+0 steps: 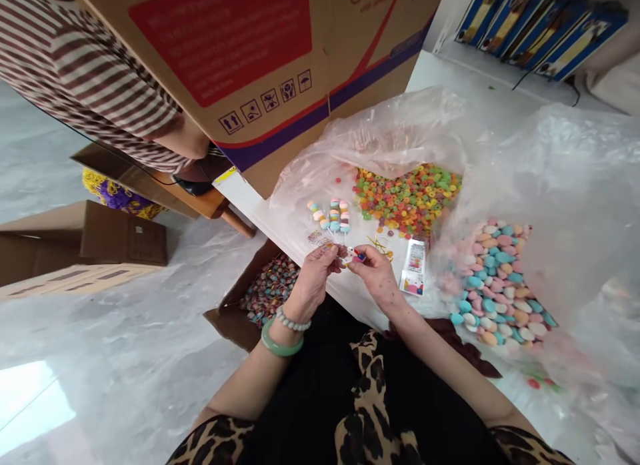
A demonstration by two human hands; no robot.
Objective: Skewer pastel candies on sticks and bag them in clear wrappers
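My left hand [320,268] and my right hand [373,271] meet at the table's near edge, both closed on a small clear packet [350,255] with a printed white, red and blue part. Just beyond them lie several candy skewers [335,215] in pink, blue and orange. Gold twist ties [383,247] rest near my right fingers, beside a stack of printed labels [414,265]. Behind these is a heap of ring candies [410,195] on clear plastic. Pastel candies [500,285] fill another plastic bag at the right.
A big cardboard box [280,131] stands at the back left of the table. Below the left edge, an open box [240,318] holds wrapped candies. A person in a striped shirt [110,85] is behind the big box. Blue boxes [540,31] stand at the back right.
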